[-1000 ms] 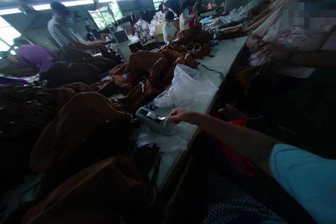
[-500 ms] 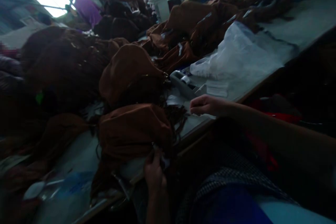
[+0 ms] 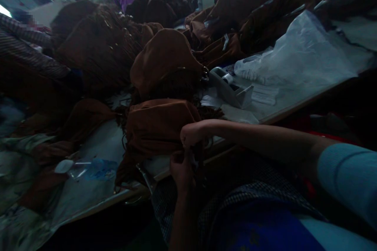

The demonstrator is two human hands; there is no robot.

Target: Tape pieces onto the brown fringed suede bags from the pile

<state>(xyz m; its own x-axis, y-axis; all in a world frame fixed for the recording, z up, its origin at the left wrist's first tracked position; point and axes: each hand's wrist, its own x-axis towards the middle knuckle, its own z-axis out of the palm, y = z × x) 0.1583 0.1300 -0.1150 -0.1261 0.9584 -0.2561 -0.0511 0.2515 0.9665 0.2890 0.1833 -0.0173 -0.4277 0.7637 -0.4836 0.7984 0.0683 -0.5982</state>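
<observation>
A brown fringed bag (image 3: 159,125) lies at the table's front edge before me, with a dark zip line across its front. My left hand (image 3: 181,168) is closed at the bag's lower right edge, pinching it by the end of the zip line. Just above it, my right hand (image 3: 193,133) is closed against the bag's right side. Whatever its fingers hold is hidden. A small whitish piece (image 3: 194,161) shows beside my left fingers, too dark to name. A strap with metal fittings (image 3: 144,174) hangs over the table edge to the left.
Behind lies another brown bag (image 3: 165,59). To the right are a grey tape dispenser (image 3: 228,86) and a clear plastic bag (image 3: 303,51). A plastic bottle (image 3: 94,168) lies at left, near another person's arm (image 3: 44,184). More brown bags (image 3: 79,43) are heaped behind.
My right hand has moved left from beside the tape dispenser to the bag, close above my left hand. My left hand keeps its pinch. The view has shifted.
</observation>
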